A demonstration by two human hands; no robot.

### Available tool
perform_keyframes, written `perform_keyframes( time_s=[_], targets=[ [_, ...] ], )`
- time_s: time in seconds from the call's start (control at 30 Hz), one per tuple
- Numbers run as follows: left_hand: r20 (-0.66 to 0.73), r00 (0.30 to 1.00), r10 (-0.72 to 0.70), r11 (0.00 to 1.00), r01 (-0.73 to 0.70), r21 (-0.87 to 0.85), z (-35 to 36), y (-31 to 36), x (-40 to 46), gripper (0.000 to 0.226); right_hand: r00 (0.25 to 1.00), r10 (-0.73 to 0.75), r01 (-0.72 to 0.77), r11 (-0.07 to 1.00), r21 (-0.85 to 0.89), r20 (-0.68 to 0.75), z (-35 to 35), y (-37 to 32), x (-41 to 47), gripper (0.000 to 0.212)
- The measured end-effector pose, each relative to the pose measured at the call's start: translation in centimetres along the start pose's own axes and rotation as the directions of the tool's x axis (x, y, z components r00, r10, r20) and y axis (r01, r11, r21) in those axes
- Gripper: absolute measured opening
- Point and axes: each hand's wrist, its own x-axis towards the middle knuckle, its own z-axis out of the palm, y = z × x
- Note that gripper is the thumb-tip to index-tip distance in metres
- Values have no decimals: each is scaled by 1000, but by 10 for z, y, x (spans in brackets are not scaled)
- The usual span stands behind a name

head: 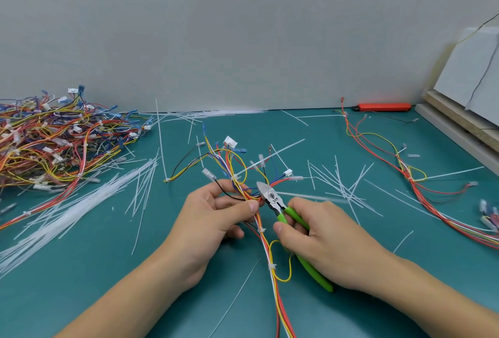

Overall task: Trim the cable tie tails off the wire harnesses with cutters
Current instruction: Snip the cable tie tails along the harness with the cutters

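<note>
**Cutters at the harness, mid-tabletop**

The tabletop (108, 270) runs back to a plain grey wall (243, 27), which closes off the far edge. On the right, stacked boards (459, 121) lean in and take up that corner. The near middle, around both forearms, has the most open room, with only a few stray tie tails lying on it.

The surface is a teal mat. A big pile of harnesses (54, 138) fills the far left, and a sheaf of white cable ties (81, 208) fans out just beside it. Cut tails (348, 189) lie scattered right of centre. Another harness (410, 175) trails along the right side, well apart from the pile. An orange knife (383, 107) lies against the wall.

The harness being worked (267, 251) lies in the centre: red, yellow, white and blue wires bound by white ties, its connectors fanning away toward the wall. The left hand (213, 219) pinches the bundle between thumb and curled fingers. The right hand (321, 240) grips the green handles of the cutters (272, 198), whose jaws sit at the bundle just beside the left thumb. A blurred white tail (310, 196) sticks out rightward from the jaws.
</note>
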Motion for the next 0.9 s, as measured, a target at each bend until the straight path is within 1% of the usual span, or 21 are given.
perform_keyframes(
  time_s=[0.1,0.17,0.27,0.43,0.6,0.9],
  targets=[
    [1,1000,1,1000,-1,1,0,1,0,35,1000,9,-9,1000,22,-8,-2,-1,0,33],
    [6,1000,6,1000,-7,7,1,1,-1,29,999,20,-19,998,58,-31,-3,-1,-1,38],
    [12,1000,16,1000,-16,12,2,1,-2,20,999,17,-16,999,35,-36,-3,-1,-2,42],
    [11,1000,17,1000,-17,19,2,3,-4,19,999,17,-16,1000,20,-39,-2,-1,-2,45],
    [10,1000,18,1000,-18,20,2,3,-3,19,999,18,-18,1000,12,-40,-2,-1,-3,39],
    [8,1000,15,999,-15,32,2,2,-3,21,1000,16,-16,1000,-10,-26,-1,2,-2,40]
  ],
)
